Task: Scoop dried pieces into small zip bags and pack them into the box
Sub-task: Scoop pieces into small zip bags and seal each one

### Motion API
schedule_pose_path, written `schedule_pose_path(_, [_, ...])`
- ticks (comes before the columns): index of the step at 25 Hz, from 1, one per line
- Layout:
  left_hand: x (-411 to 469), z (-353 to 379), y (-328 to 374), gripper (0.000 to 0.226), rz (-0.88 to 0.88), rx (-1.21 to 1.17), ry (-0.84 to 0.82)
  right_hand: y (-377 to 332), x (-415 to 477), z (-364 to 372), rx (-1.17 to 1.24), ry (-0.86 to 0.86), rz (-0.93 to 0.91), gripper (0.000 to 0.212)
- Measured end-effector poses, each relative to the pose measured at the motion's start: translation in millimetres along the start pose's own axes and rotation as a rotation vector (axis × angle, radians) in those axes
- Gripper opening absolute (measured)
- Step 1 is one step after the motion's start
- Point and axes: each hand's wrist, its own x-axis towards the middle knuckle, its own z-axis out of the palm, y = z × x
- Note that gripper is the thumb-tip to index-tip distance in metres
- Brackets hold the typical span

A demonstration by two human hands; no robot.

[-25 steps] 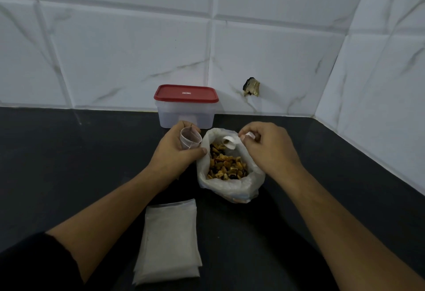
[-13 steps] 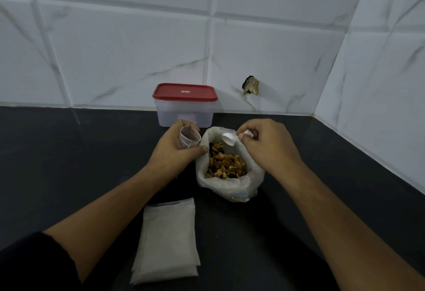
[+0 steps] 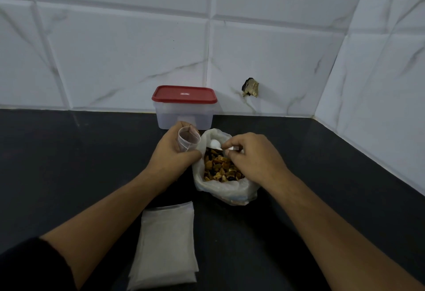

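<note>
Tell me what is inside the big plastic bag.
Dried pieces, orange-brown and dark, lie in the plastic bag; the right hand holds a white scoop over them. Deeper layers are covered.

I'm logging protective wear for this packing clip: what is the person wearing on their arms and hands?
The left hand and right hand are bare: no gloves, rings or watch show. Both forearms are uncovered. A black fabric sleeve covers the left upper arm at the lower left edge; the right arm shows none.
</note>
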Motion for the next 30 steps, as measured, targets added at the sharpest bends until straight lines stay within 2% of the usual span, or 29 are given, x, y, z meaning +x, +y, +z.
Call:
schedule_pose_path(2, [1, -1, 0, 0.039, 0.007, -0.007, 0.005, 1, 2, -9, 0.075, 0.022, 0.015, 0.019])
schedule_pose_path(5, [1, -1, -1, 0.036, 0.017, -0.008, 0.006, 4, 2, -19, 0.138, 0.185, 0.026, 0.018])
schedule_pose_path(6, [1, -1, 0, 0.036, 0.017, -0.008, 0.004, 3, 1, -18, 0.126, 0.19, 0.023, 0.018])
schedule_pose_path(10, [1, -1, 0, 0.035, 0.035, -0.022, 0.01, 0, -1, 5, 0.015, 0.033, -0.012, 0.022])
schedule_pose_path(13, [0, -1, 1, 0.033, 0.041, -0.031, 0.01, -1, 1, -5, 0.018, 0.01, 0.007, 0.018])
schedule_pose_path(17, [1, -1, 1, 0.034, 0.033, -0.046, 0.011, 2, 1, -24, 0.09, 0.198, 0.017, 0.018])
schedule_pose_path(19, [1, 0, 0, 0.034, 0.034, -0.043, 0.011, 0, -1, -15, 0.055, 0.166, 0.002, 0.016])
schedule_pose_path(22, [2, 0, 0, 0.032, 0.041, -0.042, 0.015, 1, -1, 7, -0.027, 0.058, -0.036, 0.023])
schedule_pose_path(25, [1, 0, 1, 0.033, 0.045, -0.045, 0.02, 0, 3, 1, -0.02, 0.015, -0.033, 0.021])
schedule_pose_path(30, [2, 1, 0, 0.035, 0.046, -0.043, 0.03, 4, 1, -16, 0.073, 0.242, 0.009, 0.018])
